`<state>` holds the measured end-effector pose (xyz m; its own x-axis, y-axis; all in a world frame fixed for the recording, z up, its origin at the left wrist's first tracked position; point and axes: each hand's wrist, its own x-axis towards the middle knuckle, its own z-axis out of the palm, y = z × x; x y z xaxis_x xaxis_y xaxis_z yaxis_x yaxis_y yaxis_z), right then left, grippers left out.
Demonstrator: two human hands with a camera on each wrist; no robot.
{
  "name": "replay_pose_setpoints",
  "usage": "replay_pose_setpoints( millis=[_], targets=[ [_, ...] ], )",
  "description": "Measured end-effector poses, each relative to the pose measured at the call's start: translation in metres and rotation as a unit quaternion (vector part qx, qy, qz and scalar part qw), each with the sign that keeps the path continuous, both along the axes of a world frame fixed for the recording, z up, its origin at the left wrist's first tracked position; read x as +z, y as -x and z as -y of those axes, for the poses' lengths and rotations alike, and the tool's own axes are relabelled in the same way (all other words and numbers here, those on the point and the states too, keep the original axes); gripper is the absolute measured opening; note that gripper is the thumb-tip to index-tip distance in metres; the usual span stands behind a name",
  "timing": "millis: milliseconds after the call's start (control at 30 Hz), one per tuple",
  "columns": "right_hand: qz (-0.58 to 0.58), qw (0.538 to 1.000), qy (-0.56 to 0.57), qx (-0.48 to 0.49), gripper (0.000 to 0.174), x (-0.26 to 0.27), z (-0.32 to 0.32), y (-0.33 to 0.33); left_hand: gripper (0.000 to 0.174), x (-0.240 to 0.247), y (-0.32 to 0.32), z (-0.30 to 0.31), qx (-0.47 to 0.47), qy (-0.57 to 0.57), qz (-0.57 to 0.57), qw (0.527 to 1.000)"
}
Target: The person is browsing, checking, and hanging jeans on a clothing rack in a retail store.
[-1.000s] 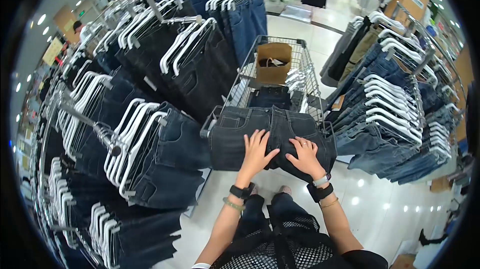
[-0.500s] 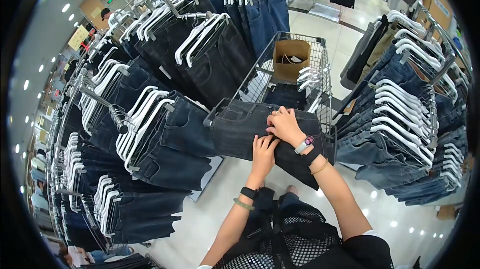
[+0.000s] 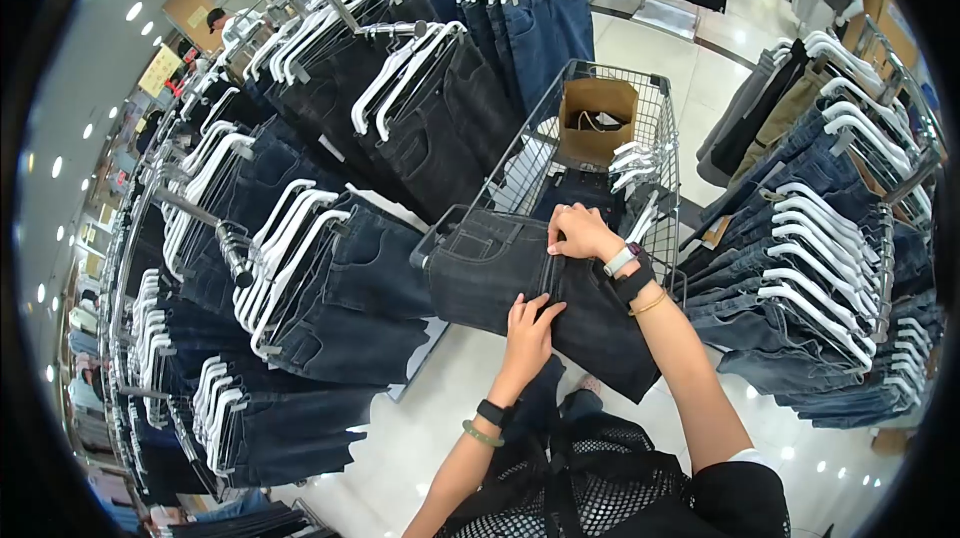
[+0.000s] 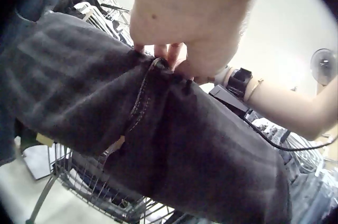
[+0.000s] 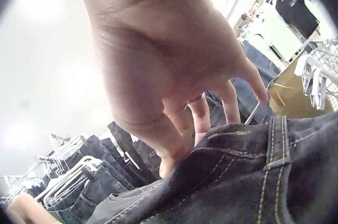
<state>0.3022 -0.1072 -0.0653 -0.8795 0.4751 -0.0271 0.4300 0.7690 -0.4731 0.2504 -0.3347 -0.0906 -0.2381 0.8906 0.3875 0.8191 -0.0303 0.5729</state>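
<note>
A pair of dark grey denim pants (image 3: pixel 490 273) lies across the near end of a wire shopping cart (image 3: pixel 655 128). At the waistband, by the fly, my right hand (image 3: pixel 585 231) pinches the denim. The right wrist view shows the thumb on the near side of the waistband (image 5: pixel 274 139) and the fingers behind it. Lower down the front seam, my left hand (image 3: pixel 528 338) grips the fabric. In the left wrist view the fingertips (image 4: pixel 173 52) bunch the denim beside a stitched seam (image 4: pixel 140 100).
Inside the cart are a brown paper bag (image 3: pixel 600 148), white hangers (image 3: pixel 632 166) and folded dark denim. Racks of dark jeans (image 3: pixel 370 283) crowd the left side. More jeans on white hangers (image 3: pixel 815 268) hang at the right. Pale tiled floor (image 3: pixel 400 438) lies below.
Both hands lay spread flat on the pants, then came together at the fly. Since then they have moved apart, the right at the waistband, the left lower down the seam.
</note>
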Motion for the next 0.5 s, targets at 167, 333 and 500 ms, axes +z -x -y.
replay_pose_setpoints(
  millis=[167,333,500],
  targets=[
    [-0.041,0.997,0.008,0.06,0.011,0.014,-0.01,-0.002,0.04,-0.005,0.016,-0.005,-0.037,0.021,0.0,0.999],
    [0.02,0.996,0.058,0.064,0.016,0.04,-0.017,-0.004,0.04,0.007,0.042,0.001,-0.133,0.087,0.029,0.987],
    [0.015,0.982,-0.09,-0.164,0.01,-0.011,-0.09,0.009,0.034,0.021,0.087,-0.002,-0.236,0.191,0.165,0.938]
  ],
)
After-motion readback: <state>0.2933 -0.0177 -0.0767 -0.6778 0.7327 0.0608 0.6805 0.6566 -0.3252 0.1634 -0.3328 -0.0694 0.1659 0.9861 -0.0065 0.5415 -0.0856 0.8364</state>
